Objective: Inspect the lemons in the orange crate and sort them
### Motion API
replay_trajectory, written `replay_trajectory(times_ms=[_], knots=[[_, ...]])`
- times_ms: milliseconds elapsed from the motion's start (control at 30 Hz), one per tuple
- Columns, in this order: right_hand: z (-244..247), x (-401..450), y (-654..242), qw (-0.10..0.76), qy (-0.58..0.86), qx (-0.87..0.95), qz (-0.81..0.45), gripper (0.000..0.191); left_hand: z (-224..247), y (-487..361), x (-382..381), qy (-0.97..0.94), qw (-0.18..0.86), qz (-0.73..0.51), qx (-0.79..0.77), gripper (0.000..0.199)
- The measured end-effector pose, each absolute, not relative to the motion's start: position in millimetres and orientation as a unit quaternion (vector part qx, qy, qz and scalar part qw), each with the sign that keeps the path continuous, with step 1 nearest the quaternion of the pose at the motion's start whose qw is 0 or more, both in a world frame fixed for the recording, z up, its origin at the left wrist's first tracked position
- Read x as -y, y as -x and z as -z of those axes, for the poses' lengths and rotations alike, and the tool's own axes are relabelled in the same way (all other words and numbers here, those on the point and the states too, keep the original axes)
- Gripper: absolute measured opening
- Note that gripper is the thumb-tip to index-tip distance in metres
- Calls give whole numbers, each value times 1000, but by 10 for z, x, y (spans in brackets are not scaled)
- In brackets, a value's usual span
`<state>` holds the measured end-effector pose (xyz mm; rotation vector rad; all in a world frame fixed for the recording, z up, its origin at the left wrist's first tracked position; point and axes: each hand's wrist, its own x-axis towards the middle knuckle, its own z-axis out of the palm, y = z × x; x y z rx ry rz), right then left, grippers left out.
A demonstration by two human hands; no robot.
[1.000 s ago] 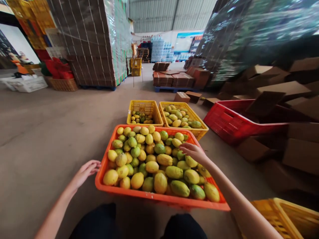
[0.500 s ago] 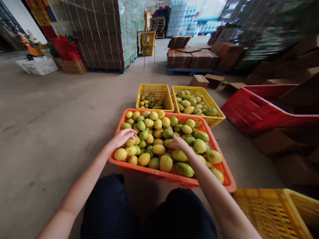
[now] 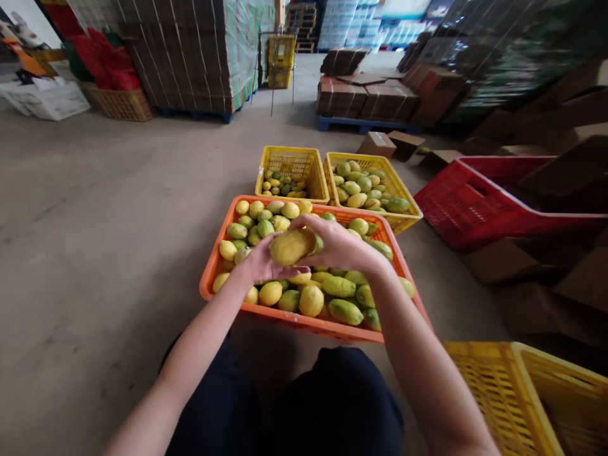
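Note:
A yellow-green papaya [image 3: 291, 247] is held up over the orange crate [image 3: 294, 318]. My left hand [image 3: 261, 261] cups its left end from below, thumb near the top. My right hand [image 3: 330, 244] curls round its right end, fingers bent over it. Something green shows inside the right hand's curl; I cannot tell whether it is a second fruit. Beneath both hands the crate holds many oval fruits, rounder yellow ones [image 3: 270, 293] toward the left and longer green ones [image 3: 345, 311] toward the right. My hands and forearms hide some of them.
Two yellow crates with fruit, a left one [image 3: 259, 180] and a right one [image 3: 401, 183], stand just beyond. A red crate [image 3: 456, 202] and cardboard boxes are at the right. Another yellow crate [image 3: 479, 386] is at the lower right. Stacked cartons [image 3: 365, 98] stand farther back.
My right hand has lifted from the fruit and moved left with a papaya. My left hand has moved right from the crate's left side to meet it. The view has shifted slightly.

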<state>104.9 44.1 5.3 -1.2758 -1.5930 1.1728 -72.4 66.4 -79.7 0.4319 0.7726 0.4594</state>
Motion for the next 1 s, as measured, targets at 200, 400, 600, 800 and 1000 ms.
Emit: replay_trajectory(times_ms=[200,400,600,800,1000], knots=[[195,-515,-1170,386,501,668,-392,57,783,836,-673,-129,857,-335,-369,46],[739,-575,-1440,215,542,760,-289,36,683,1246,-895,-80,818,-470,-321,46],[1334,-580,-901,77,504,786,-350,33,668,1645,-852,-41,728,-597,-335,51],[1693,-687,-477,73,519,759,-386,28,730,1628,-881,-36,717,-621,-314,49],[1835,-703,-238,66,538,748,-384,31,913,1540,-924,-64,728,-605,-315,43]])
